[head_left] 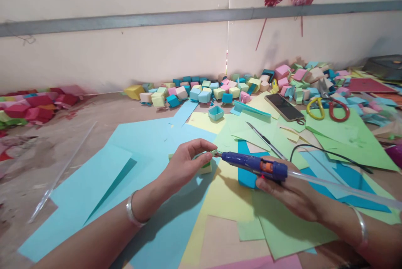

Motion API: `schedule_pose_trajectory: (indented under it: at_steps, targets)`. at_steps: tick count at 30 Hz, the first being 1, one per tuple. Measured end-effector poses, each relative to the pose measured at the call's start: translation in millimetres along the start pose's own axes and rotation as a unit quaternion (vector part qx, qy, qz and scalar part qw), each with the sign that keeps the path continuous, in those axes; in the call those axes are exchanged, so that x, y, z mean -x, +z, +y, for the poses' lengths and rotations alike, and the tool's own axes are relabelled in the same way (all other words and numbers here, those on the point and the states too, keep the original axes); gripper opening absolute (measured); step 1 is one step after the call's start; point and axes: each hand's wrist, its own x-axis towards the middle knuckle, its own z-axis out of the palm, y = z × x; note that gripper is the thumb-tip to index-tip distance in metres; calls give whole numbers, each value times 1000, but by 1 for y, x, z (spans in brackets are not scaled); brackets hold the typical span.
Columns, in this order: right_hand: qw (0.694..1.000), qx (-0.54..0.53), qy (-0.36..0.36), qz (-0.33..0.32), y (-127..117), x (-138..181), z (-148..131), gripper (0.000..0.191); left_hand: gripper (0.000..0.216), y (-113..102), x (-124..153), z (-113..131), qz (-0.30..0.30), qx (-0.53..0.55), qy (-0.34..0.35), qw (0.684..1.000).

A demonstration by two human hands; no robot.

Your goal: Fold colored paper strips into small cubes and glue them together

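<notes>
My left hand (185, 162) is closed around a small pale green paper box (205, 164) resting on sheets of coloured paper (147, 152). My right hand (289, 191) grips a blue hot glue gun (254, 163) with an orange trigger. Its nozzle points left and touches the box at my left fingertips. A clear glue stick (339, 185) sticks out of the gun's back toward the right, and a black cord (326, 152) runs off behind it.
Many folded paper boxes (201, 91) lie heaped along the wall. A phone (284, 107), scissors (328, 108), a craft knife (265, 139) and a teal box (216, 112) sit on the paper sheets. A clear rod (63, 168) lies at left. Red paper pieces (34, 106) pile far left.
</notes>
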Motion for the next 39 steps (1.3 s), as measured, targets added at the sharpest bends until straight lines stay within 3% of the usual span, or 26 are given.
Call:
schedule_pose_trajectory:
  at_steps: [3,7,15,23,30,39]
  targets:
    - [1000,-13,-5,6,1,1,0,34,22,0,-1,0,8,18,-7,1000]
    - [996,-81,43,-4,-2,4,1,29,24,-3,-3,-3,16,51,-17,998]
    - [982,-165,78,-52,-13,-1,-19,21,23,-7,-5,-7,38,108,-33,993]
    - [967,-175,-49,-179,-13,-11,-4,22,15,-4,-4,-4,60,158,-29,985]
    - [977,-155,-26,-143,-14,-14,-1,9,15,-2,-4,-4,51,167,-22,984]
    - [972,-192,32,-128,-12,-11,-8,13,14,-2,-2,-4,24,153,-7,988]
